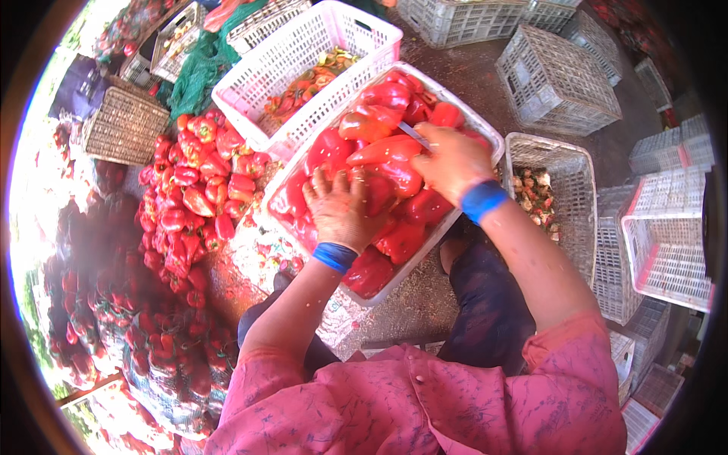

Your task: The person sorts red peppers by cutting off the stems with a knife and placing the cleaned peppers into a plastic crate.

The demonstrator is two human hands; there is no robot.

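Observation:
A white plastic crate full of large red bell peppers stands in front of me, tilted across the view. My left hand lies over the peppers at the crate's left side, fingers spread apart; whether its palm presses on one of them is hidden. Closed around a knife, my right hand is above the right part of the same crate. The short blade points up and left over the peppers; the handle is hidden in the fist. Blue bands circle both wrists.
A white crate with pepper scraps stands behind. To its left lies a heap of red peppers, with net sacks nearer. On my right, a crate holds cut-out cores. Stacked crates fill the right side.

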